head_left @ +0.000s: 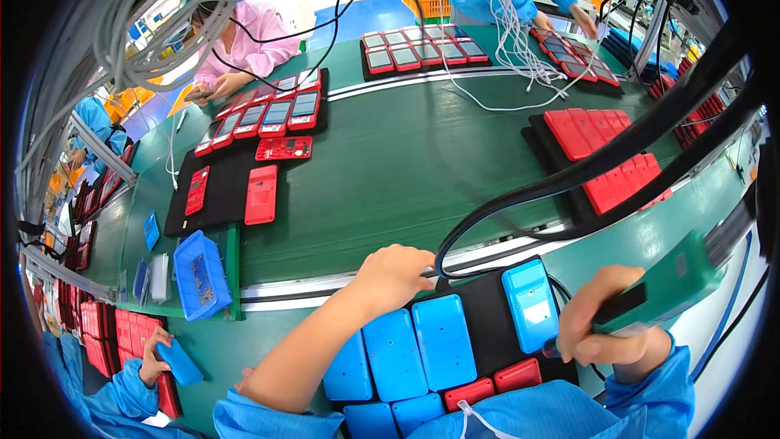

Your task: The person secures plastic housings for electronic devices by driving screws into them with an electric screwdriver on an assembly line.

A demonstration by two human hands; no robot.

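Note:
My right hand is wrapped round a green electric screwdriver, tilted with its tip low beside the right edge of a blue plastic casing. That casing lies on a black foam mat. To its left on the mat are several more blue casings and two red ones. My left hand is stretched above the casings at the mat's far edge, fingers bent together near a black cable. What its fingertips hold, if anything, is hidden.
Thick black cables arch across the right. A green conveyor belt carries mats of red devices and red casings. A blue tray of screws sits left. A co-worker's hand holds a blue piece; other people work beyond.

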